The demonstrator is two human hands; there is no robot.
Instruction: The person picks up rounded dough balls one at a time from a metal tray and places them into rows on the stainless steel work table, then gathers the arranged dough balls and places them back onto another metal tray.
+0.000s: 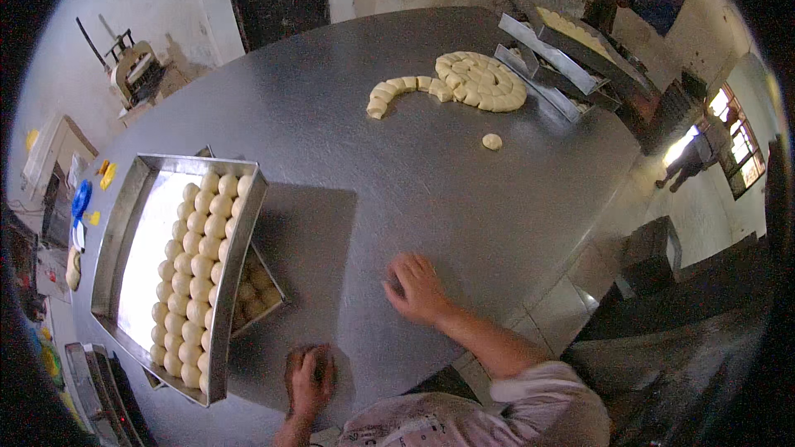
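My left hand (310,377) rests on the grey metal table (497,199) near the lower edge, fingers curled; whatever is under them is hidden. My right hand (414,285) is further forward, cupped downward on the table with bent fingers, its palm hidden. Left of both hands stands a metal tray (124,265) partly filled with rows of pale dough balls (199,265), on top of another tray with more balls (257,294). Toward the far side lie a coiled mass of cut dough pieces (480,79), a curved strip of pieces (389,91) and one loose ball (492,141).
Stacked metal trays (546,58) stand at the far right of the table. Small blue and yellow items (81,199) lie at the left edge. A person (691,153) is by the bright window at right. A dark block-like object (650,252) stands beside the table.
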